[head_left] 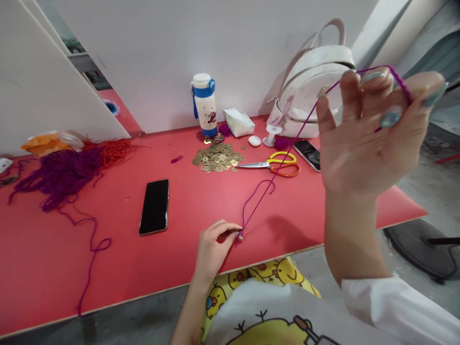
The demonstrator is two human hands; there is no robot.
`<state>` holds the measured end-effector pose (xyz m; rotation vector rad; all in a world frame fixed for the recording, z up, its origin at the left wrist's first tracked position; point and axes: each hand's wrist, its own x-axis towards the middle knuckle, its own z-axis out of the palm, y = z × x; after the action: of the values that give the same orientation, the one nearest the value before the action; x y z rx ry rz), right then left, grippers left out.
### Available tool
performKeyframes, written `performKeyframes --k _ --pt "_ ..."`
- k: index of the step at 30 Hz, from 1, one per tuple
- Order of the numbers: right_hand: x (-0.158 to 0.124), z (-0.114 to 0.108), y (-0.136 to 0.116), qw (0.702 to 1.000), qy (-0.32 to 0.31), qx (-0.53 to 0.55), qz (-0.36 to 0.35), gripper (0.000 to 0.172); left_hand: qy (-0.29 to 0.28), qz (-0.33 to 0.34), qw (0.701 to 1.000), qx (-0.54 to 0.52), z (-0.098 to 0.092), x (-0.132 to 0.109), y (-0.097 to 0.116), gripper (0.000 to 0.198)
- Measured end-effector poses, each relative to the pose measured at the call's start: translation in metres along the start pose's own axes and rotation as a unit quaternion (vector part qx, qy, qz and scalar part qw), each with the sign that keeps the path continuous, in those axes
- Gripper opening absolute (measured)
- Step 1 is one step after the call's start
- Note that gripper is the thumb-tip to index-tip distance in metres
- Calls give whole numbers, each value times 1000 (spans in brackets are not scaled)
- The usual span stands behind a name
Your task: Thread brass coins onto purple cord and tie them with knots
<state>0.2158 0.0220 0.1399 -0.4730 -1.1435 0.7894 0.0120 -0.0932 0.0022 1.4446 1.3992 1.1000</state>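
Observation:
My left hand [214, 247], low over the front of the red table, pinches a small dark flat piece, probably coins, with purple yarn knotted at it. From that pinch a purple yarn strand [287, 149] runs taut up to my right hand [370, 129], raised at the right. The strand passes over its fingers, and thumb and forefinger close on the yarn. A loose yarn end curls on the table beside the taut strand. Behind the strand lie scissors [269, 165] with yellow and orange handles, next to a pile of brass-coloured holed coins [217, 157].
A black phone [154, 207] lies left of centre, another phone [308, 154] near my right wrist. Tangled purple yarn [59, 175] covers the far left. Along the back wall stand a bottle [204, 103], a tissue pack [239, 122], a white spool [272, 135] and a white backpack [305, 91].

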Motion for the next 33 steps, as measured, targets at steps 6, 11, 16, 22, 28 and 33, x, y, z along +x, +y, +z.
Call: performKeyframes --k 6,11,16,22,28,33 --pt "10 -16 11 993 4 -116 -4 24 35 -66 993 -89 1 2 -4 7" --pt "1 -33 41 934 -122 -330 64 23 87 -66 982 -153 0 8 -7 2" --pt "-68 -15 48 894 -258 -306 204 14 119 -73 975 -171 -1 11 -8 4" --pt "-146 8 47 796 -359 -273 404 16 133 -99 983 -81 -1 11 -5 4" --pt "-146 -4 48 795 -397 -218 403 20 118 -132 979 -98 2 10 -5 8" --pt "-110 -33 42 885 -308 -195 290 38 96 -157 974 -133 -2 8 -1 10"
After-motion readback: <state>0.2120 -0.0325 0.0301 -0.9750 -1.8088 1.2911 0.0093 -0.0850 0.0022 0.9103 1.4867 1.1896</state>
